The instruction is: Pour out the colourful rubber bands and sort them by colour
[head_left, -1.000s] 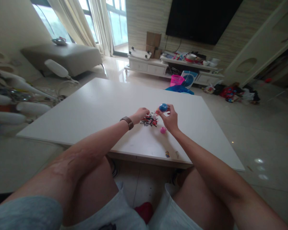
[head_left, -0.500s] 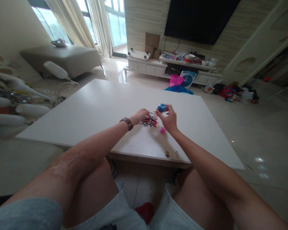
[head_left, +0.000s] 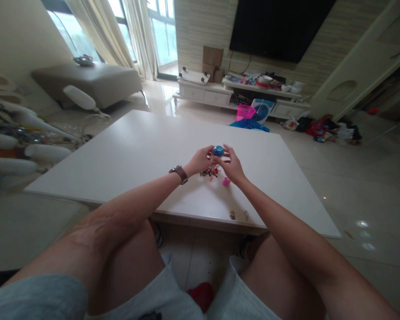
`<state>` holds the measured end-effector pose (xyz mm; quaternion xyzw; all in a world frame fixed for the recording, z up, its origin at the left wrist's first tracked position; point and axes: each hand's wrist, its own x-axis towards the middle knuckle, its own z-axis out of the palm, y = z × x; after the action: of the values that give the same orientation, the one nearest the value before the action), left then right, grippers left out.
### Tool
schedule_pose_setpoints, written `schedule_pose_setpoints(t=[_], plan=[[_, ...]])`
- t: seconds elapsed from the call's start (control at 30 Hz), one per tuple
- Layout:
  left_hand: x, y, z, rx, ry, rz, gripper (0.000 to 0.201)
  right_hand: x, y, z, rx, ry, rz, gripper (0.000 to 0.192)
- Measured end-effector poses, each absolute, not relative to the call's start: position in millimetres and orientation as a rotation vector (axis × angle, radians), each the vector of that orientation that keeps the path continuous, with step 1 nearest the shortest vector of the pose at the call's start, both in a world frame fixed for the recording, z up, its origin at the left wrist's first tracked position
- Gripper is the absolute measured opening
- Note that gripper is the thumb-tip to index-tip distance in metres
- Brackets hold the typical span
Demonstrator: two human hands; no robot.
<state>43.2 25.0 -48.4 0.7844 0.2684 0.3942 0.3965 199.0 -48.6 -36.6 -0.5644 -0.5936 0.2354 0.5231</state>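
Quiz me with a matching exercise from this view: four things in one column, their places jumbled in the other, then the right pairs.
Things
1. blue round object
2. small pink object
3. watch
4. pink basket

Places
A. beyond the far edge of the table
B. on the tabletop, near the red and black pieces
C. between the left hand and right hand
D. worn on the left arm

Pairs: 1-C, 2-B, 3-D, 4-A
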Motion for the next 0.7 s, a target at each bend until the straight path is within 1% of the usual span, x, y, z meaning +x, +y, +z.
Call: schedule_pose_setpoints(t=[0.03,0.1,0.2,0.23,0.27,0.37,0.4,0.53,0.63,0.7], plan=[[43.1,26.4,-48.6,1.989,0.713,1.020,0.030,198.4,-47.8,-36.7,-1.358,-1.318,0.563,0.072],[42.1,29.2,-48.8,1.991,0.775,1.048,0.032,196.4,-47.1,-37.0,-1.361,-1.138,0.625,0.068],[40.1,31.4,-48.8,2.012,0.793,1.048,0.031,192.0,-48.0,-37.6,-1.291,-1.167,1.041,0.058],[39.7,31.4,-48.5,2.022,0.787,1.043,0.030,190.9,-48.3,-37.8,-1.267,-1.192,1.143,0.058],[39.4,31.1,-48.0,2.027,0.785,1.042,0.030,190.1,-48.4,-37.9,-1.261,-1.188,1.168,0.060],[40.1,29.6,-45.7,2.011,0.802,1.052,0.033,190.0,-47.6,-37.5,-1.300,-1.046,0.937,0.068],[40.6,29.2,-45.1,2.005,0.803,1.060,0.034,190.4,-47.1,-37.2,-1.299,-1.030,0.912,0.069],[41.9,29.1,-44.4,2.005,0.773,1.074,0.032,193.1,-46.6,-34.9,-1.259,-1.134,1.114,0.062],[41.6,29.7,-44.7,1.994,0.798,1.074,0.035,195.4,-47.8,-32.3,-1.263,-1.082,0.987,0.063],[41.1,29.7,-44.4,1.998,0.802,1.086,0.033,195.7,-49.2,-31.0,-1.242,-1.136,1.075,0.064]])
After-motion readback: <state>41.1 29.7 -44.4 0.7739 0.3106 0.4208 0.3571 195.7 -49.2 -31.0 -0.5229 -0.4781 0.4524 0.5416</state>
